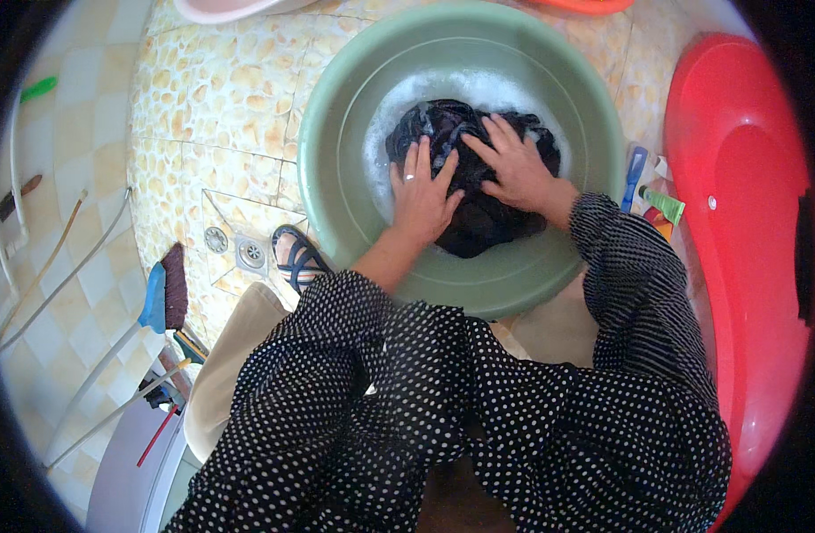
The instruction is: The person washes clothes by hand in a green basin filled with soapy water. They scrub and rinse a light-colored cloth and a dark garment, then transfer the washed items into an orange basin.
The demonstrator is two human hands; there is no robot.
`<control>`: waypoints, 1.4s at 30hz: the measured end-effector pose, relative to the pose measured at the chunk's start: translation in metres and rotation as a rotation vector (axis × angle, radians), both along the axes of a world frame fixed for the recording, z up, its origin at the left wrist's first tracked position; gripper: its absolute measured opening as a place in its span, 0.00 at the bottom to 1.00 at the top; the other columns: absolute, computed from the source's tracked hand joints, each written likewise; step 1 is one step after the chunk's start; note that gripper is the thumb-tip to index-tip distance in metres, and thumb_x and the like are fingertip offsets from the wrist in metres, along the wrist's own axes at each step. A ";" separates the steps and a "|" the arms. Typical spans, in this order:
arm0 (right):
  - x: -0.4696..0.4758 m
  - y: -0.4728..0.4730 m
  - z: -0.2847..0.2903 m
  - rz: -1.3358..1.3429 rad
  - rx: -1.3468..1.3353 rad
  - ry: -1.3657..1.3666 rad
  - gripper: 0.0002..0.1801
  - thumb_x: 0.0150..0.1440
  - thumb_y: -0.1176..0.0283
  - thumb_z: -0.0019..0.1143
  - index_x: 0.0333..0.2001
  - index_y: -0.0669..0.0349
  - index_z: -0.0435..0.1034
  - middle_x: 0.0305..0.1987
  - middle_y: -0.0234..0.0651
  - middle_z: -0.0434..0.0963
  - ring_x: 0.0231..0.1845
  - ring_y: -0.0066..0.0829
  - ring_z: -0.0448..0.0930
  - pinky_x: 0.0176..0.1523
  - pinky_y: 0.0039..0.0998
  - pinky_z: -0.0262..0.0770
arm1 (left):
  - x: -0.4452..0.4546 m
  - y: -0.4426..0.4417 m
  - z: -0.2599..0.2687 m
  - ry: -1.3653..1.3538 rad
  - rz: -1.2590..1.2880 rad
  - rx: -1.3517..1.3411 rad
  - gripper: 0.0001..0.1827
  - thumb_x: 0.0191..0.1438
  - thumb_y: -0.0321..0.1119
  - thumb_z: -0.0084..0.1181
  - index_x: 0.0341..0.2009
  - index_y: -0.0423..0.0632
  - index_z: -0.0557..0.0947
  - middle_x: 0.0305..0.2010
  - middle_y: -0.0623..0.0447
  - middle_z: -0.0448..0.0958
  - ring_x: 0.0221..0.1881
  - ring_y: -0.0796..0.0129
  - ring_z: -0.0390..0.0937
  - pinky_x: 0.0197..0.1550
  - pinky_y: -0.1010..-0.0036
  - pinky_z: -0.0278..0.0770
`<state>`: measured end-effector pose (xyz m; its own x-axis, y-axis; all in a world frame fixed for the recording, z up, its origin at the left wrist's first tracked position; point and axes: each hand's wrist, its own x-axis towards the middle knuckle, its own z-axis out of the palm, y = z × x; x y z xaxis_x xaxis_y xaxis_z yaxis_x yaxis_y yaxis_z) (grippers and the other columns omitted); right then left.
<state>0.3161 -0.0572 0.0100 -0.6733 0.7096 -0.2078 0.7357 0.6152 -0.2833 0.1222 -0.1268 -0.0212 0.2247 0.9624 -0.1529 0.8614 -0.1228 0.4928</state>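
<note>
Dark wet cloth (474, 220) lies bunched in soapy water in a large round green plastic basin (317, 140). White suds (441, 83) ring the cloth, mostly along its far side. My left hand (424, 193), with a ring on one finger, rests on the left part of the cloth, fingers spread. On the right part of the cloth lies my right hand (517, 166), its fingers also apart and pointing up and left. Neither hand shows a grip on the fabric. The cloth's underside is hidden.
At the right stands a red plastic tub (694, 133), with a blue-handled brush (634, 178) and a green tube (662, 203) between it and the basin. A floor drain (252, 252), a sandalled foot (294, 256) and a blue broom (154, 300) are at the left.
</note>
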 end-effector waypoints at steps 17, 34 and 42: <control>-0.046 0.122 -0.060 -0.730 -0.488 0.024 0.32 0.58 0.47 0.39 0.44 0.69 0.73 0.49 0.61 0.72 0.53 0.54 0.73 0.59 0.44 0.66 | -0.039 0.176 -0.062 -0.115 -0.169 -0.462 0.28 0.56 0.54 0.42 0.43 0.42 0.82 0.46 0.35 0.76 0.49 0.42 0.73 0.55 0.58 0.68; 0.002 -0.005 0.000 -0.055 -0.102 0.174 0.46 0.45 0.47 0.62 0.64 0.51 0.54 0.61 0.57 0.61 0.64 0.55 0.59 0.58 0.58 0.58 | -0.003 -0.002 -0.008 0.047 0.074 0.066 0.30 0.53 0.45 0.54 0.60 0.50 0.68 0.64 0.39 0.56 0.67 0.45 0.51 0.58 0.39 0.55; -0.035 0.038 -0.050 -0.278 -0.076 0.153 0.21 0.57 0.50 0.44 0.46 0.52 0.70 0.43 0.45 0.74 0.47 0.45 0.74 0.50 0.48 0.68 | -0.012 0.064 -0.030 0.074 0.078 -0.180 0.14 0.54 0.34 0.47 0.47 0.48 0.72 0.49 0.39 0.70 0.50 0.43 0.70 0.46 0.53 0.73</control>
